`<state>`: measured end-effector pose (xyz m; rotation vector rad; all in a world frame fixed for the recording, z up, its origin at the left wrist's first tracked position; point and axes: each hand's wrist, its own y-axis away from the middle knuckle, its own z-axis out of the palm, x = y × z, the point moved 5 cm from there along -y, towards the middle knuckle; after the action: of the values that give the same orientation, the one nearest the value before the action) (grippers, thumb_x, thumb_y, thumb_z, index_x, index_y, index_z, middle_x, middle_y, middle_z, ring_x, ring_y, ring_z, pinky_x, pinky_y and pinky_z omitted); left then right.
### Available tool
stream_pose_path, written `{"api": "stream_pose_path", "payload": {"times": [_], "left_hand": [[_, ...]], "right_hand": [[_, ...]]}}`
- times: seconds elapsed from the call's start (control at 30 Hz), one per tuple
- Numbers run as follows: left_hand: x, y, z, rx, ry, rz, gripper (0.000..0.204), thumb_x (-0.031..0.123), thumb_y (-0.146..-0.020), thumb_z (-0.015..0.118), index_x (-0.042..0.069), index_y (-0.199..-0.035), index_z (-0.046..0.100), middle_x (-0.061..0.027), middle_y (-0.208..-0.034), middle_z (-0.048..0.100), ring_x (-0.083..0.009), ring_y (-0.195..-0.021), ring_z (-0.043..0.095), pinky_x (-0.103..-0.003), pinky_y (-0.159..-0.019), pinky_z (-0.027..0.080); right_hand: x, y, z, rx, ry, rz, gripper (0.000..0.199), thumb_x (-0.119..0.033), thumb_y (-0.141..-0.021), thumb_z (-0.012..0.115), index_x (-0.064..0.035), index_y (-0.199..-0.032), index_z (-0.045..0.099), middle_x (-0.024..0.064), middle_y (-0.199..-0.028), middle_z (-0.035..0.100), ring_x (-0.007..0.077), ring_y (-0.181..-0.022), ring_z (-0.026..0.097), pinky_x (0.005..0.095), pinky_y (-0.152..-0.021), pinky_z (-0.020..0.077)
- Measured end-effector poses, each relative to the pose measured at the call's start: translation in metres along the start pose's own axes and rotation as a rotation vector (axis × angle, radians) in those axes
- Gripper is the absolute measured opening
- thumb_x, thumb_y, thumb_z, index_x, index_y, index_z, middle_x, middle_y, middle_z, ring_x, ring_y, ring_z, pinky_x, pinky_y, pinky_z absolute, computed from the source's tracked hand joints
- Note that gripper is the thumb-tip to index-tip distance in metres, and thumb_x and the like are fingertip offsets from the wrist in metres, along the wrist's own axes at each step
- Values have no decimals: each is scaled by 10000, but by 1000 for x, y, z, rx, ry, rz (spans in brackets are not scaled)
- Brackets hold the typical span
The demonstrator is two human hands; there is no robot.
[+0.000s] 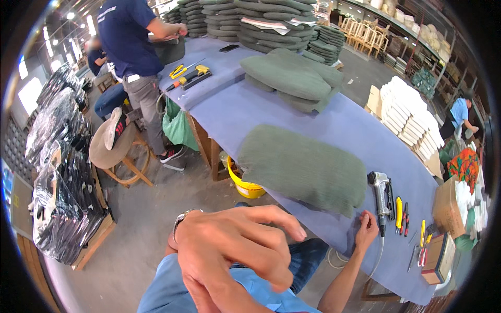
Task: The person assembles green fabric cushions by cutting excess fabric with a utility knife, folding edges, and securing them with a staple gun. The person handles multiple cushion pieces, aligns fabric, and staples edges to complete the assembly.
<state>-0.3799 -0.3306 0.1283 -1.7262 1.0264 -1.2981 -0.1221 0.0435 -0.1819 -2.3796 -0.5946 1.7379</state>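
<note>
My left hand (235,245), with a metal band on the wrist, is raised close in front of me. Its fingers are loosely bent and apart, and I see nothing in them. My right hand (367,230) is at the table's near edge, its fingers curled together; whether anything is between them is hidden. Just beyond it, a dark green fabric-covered cushion (302,167) lies flat on the table. A grey pneumatic staple gun (382,198) with an air hose rests to the right of that hand. Beside the gun is a yellow-handled cutter (399,213).
More green cushions (292,75) are piled farther back on the blue-covered table (219,107), with tall stacks behind. Pliers and a cardboard box (450,206) are at the right. A yellow bucket (244,183) stands below the edge. A co-worker (128,41) works at the far left.
</note>
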Motion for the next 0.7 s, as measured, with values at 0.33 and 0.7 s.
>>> {"api": "stream_pose_path", "payload": {"times": [0.33, 0.7], "left_hand": [[29, 25, -20, 74, -178, -74, 417, 667, -946, 591, 337, -1166, 719, -143, -861, 754, -228, -772, 708, -567, -955, 458], [23, 6, 5, 235, -209, -27, 459, 650, -968, 566, 325, -1277, 660, -169, -945, 765, -269, -811, 731, -528, -940, 491]], "right_hand": [[-12, -7, 17, -9, 30, -29, 229, -130, -1037, 586, 41, -1128, 708, 89, -1006, 729, 147, -883, 687, 289, -799, 551], [-14, -5, 9, 15, 56, -32, 226, -120, -1035, 578, 34, -1135, 709, 103, -986, 740, 155, -877, 692, 290, -795, 549]]}}
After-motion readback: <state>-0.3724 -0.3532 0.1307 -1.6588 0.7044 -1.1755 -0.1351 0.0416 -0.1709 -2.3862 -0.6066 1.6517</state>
